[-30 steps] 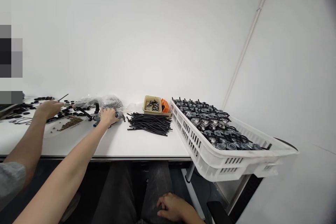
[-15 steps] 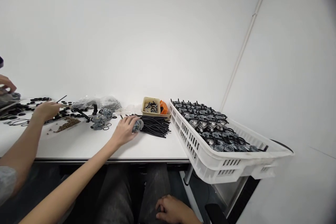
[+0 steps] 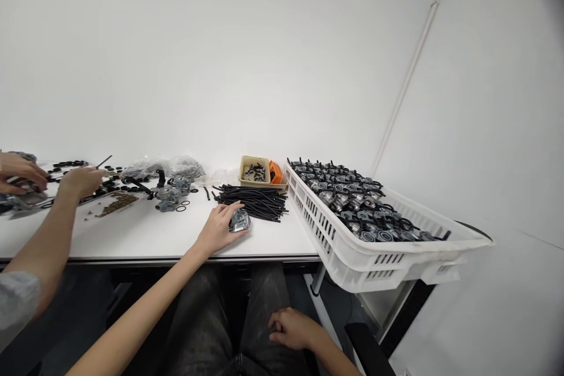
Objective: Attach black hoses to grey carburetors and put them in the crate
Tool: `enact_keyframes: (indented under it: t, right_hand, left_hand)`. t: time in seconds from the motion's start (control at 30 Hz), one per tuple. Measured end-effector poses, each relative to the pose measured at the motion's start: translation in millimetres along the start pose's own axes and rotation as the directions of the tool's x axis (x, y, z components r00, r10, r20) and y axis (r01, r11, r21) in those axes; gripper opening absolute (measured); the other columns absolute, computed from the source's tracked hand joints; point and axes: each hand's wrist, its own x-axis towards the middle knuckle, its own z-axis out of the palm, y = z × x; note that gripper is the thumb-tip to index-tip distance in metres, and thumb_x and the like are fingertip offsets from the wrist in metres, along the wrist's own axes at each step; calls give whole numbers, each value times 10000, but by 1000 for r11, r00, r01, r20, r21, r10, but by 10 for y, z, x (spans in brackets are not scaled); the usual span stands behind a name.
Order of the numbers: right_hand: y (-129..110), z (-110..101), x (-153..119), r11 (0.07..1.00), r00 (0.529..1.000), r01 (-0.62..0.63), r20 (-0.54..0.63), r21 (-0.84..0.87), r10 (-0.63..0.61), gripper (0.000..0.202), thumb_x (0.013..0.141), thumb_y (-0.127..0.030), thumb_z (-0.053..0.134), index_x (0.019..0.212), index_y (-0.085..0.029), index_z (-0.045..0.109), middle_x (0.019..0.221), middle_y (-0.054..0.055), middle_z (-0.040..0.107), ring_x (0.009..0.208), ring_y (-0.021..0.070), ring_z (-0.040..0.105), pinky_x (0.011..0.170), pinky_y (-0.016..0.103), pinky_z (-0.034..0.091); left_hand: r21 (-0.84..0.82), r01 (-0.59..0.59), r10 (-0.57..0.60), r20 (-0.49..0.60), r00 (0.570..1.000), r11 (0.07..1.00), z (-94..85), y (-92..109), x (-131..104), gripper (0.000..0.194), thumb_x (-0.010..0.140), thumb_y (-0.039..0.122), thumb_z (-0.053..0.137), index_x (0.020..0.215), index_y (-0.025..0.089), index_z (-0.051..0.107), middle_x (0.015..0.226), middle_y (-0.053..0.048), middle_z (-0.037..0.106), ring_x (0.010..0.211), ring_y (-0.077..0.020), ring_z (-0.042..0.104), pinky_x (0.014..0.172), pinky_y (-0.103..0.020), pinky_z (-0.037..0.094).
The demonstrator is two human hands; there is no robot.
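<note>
My left hand (image 3: 220,227) is closed around a grey metal part (image 3: 239,221) resting on the white table (image 3: 273,241), just in front of a pile of black tubes (image 3: 255,200). Its fingers lie over the part's left and near sides. Down at my thigh, my right hand (image 3: 288,328) rests with its fingers curled, and whether anything is inside them is hidden. To the left of my left hand, another grey metal part (image 3: 167,198) stands beside two black rings (image 3: 181,207).
A white crate (image 3: 352,264) full of metal parts sits at the right. Behind the tubes are a beige bin (image 3: 255,170) and an orange basket (image 3: 275,172). At the left, another person's hands (image 3: 81,182) work among black pieces and brass bits (image 3: 118,202).
My left hand has moved a little right and nearer with the metal part, which now lies flat on the table. The other person's far hand has come right and down.
</note>
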Motion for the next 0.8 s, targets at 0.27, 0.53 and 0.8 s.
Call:
enact_keyframes:
  t: [0.27, 0.53, 0.8]
  right_hand:
    - [-387, -283, -98, 971, 972, 204, -147, 125, -186, 242, 845, -284, 591, 1050, -199, 687, 926, 58, 712, 818, 171, 662, 755, 239, 482]
    - [-1173, -1338, 47, 871, 716, 491, -568, -3, -406, 221, 928, -268, 483, 1051, -209, 657, 998, 53, 690, 950, 166, 618, 893, 291, 450]
    - [-936, -1521, 1236, 890, 634, 454, -719, 48, -284, 460, 922, -367, 490, 1353, -216, 441, 1358, 102, 508, 1272, 210, 445, 1079, 394, 323]
  left_hand:
    - [-235, 81, -92, -33, 995, 968, 122, -33, -87, 775, 761, 511, 660, 1396, 236, 312, 1491, -140, 323, 1336, -269, 380, 1083, -438, 342]
    - [-291, 139, -124, 69, 990, 947, 197, -92, -111, 785, 717, 514, 694, 1372, 243, 356, 1433, -132, 407, 1332, -279, 392, 1065, -422, 371]
    - [-422, 412, -351, 218, 911, 807, 304, -241, -143, 1065, 621, 450, 764, 1459, 168, 170, 1274, -176, 560, 1103, -294, 598, 939, -437, 467]
